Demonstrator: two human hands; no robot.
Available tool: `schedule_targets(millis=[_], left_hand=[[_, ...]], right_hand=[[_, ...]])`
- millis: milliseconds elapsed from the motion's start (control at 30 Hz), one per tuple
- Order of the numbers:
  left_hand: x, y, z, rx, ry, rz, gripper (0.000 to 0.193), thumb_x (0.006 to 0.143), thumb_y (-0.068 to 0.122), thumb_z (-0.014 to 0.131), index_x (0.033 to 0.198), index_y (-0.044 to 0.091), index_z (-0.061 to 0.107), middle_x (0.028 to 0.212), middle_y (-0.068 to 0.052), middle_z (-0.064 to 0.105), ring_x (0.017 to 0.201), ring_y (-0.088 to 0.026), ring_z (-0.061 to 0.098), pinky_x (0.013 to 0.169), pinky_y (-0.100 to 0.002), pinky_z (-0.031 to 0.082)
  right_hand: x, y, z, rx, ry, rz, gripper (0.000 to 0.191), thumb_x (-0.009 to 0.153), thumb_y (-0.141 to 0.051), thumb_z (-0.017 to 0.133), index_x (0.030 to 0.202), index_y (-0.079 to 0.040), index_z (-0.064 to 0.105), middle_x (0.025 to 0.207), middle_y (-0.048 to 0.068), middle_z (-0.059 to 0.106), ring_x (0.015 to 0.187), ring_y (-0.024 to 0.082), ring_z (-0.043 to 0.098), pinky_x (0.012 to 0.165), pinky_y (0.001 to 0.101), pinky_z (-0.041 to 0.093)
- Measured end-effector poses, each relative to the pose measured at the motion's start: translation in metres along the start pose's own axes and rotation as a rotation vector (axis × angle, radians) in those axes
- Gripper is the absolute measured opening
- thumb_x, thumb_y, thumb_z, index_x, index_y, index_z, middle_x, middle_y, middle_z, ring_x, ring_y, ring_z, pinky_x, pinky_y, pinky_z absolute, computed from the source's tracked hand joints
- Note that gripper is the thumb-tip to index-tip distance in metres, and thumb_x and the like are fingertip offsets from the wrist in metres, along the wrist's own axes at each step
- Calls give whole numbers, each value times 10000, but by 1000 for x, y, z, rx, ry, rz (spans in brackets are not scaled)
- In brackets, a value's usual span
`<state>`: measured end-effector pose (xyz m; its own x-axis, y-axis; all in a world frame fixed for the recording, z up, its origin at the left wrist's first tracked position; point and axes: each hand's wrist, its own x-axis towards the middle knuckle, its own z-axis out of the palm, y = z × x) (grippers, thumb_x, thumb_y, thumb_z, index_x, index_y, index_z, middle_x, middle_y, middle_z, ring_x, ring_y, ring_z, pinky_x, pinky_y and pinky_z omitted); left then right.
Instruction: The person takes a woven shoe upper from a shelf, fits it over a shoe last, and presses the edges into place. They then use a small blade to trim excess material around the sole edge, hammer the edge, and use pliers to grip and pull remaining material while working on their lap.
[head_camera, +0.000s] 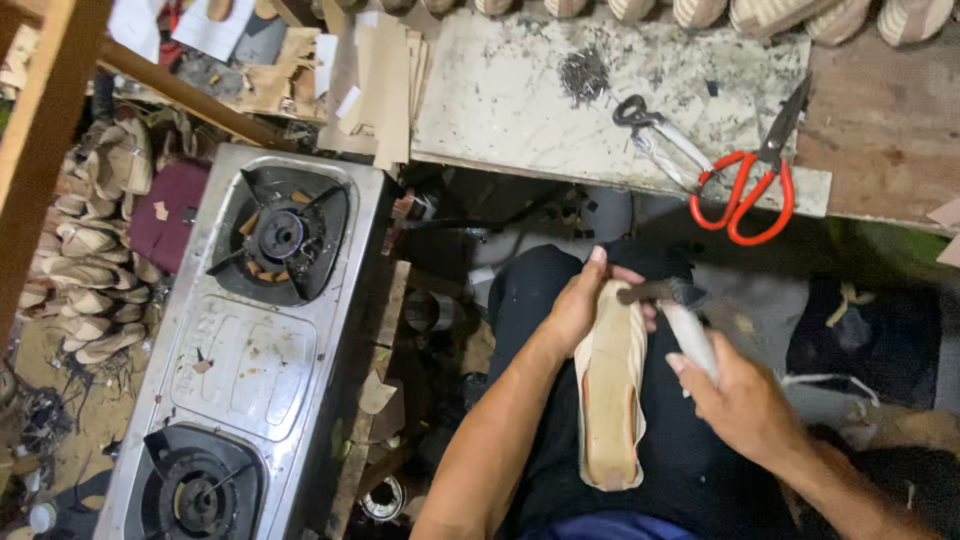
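Fingers (600, 272) of the left hand (585, 300) are curling round the toe end of a long beige shoe upper stretched sole-up over a form (612, 395), gripping it firmly, while the right hand (735, 398) is closing tight on the pale handle of a small dark-headed hammer (680, 318), its head blurring right at the toe of the shoe. That shoe is lying lengthwise along the person's lap, on dark trousers, heel end pointing back toward the body.

Biggest thing around: a two-burner stainless steel gas stove (245, 360) is sitting to the left, scraps of card littering both its top and the far burner. Beyond the knees, a worn, speckled pale stone slab (520, 100) is serving as a bench top, carrying a small heap of dark tacks (583, 75), grey metal pincers (660, 140) and, just beside them and partly hanging over the slab's near edge, red-handled scissors (750, 185). Flat brown cardboard pieces (385, 85) are lying at the slab's left edge. Off at far left, a pile of finished striped beige slippers (90, 270) is heaping up on the floor, and a row more is lining the top edge.
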<state>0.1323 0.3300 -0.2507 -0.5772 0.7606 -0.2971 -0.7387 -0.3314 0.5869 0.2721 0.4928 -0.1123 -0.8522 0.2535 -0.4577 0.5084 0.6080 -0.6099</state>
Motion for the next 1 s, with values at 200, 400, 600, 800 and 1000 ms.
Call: schedule_targets(millis=[200, 400, 600, 800, 1000], left_hand=[[-8, -3, 7, -62, 23, -7, 901, 1016, 800, 217, 1249, -13, 528, 956, -277, 689, 889, -408, 718, 800, -489, 586], [-15, 5, 3, -21, 31, 56, 932, 1038, 801, 202, 1294, -25, 553, 1000, -238, 704, 903, -367, 705, 815, -461, 576], [-48, 5, 15, 41, 72, 73, 684, 1134, 575, 274, 1275, -21, 577, 1114, -238, 703, 976, -358, 707, 896, -478, 571], [-107, 16, 34, -2, -37, 151, 651, 1144, 507, 263, 1223, -53, 584, 1097, -274, 706, 1007, -395, 719, 921, -506, 587], [-121, 17, 44, 75, -16, 245, 664, 1164, 505, 257, 1193, -77, 575, 1086, -298, 699, 1002, -420, 721, 923, -511, 594]], right_hand=[[-41, -16, -27, 385, 265, -487, 281, 993, -319, 616, 1040, -41, 611, 798, 34, 642, 604, 149, 637, 571, 302, 522], [-3, 14, 23, -378, 193, -459, 342, 877, -396, 735, 1000, -82, 678, 764, 125, 699, 693, 348, 733, 626, 420, 529], [-29, 40, 2, 191, 89, -38, 537, 873, -354, 703, 1331, -94, 603, 702, 112, 706, 506, 263, 665, 502, 395, 559], [-79, 17, 3, 1069, 269, -498, 494, 1051, -241, 513, 1458, 15, 400, 755, 39, 560, 578, 106, 586, 524, 265, 522], [-80, 42, 41, 1028, 77, -227, 536, 981, -194, 495, 1433, 90, 448, 641, 128, 540, 460, 175, 549, 427, 328, 473]])
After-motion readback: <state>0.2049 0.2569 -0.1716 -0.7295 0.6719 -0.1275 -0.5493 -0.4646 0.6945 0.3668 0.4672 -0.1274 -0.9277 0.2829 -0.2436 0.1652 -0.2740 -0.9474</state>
